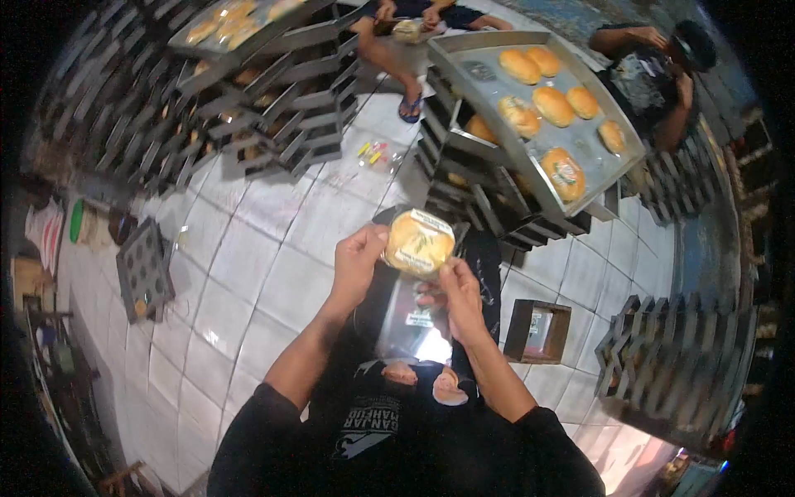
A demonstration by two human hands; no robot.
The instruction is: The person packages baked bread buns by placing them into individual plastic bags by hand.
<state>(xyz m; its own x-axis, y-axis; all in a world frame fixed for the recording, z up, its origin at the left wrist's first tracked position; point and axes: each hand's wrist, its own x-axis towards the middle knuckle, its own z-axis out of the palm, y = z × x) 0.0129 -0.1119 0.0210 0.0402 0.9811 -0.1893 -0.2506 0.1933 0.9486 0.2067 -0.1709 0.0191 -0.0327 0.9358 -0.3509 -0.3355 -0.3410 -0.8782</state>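
Note:
In front of my chest, both hands hold a bread bun [421,243] in a clear printed plastic bag. My left hand [358,255] pinches the bag's left edge between thumb and fingers. The lower right corner is gripped by my right hand [462,291], its fingers curled beneath. On my lap, below the bun, lie clear printed plastic bags [414,327] that reflect the light. Ahead to the right, a metal tray [584,149] carries several golden buns [552,106], some of which seem to be in bags.
Stacked dark trays [489,203] support the bun tray; more trays [290,124] stand at the left. A moulded pan [145,269] and a small wooden box [537,331] rest on the tiled floor [257,265]. Two people sit beyond, one person's foot [410,103] near the stacks.

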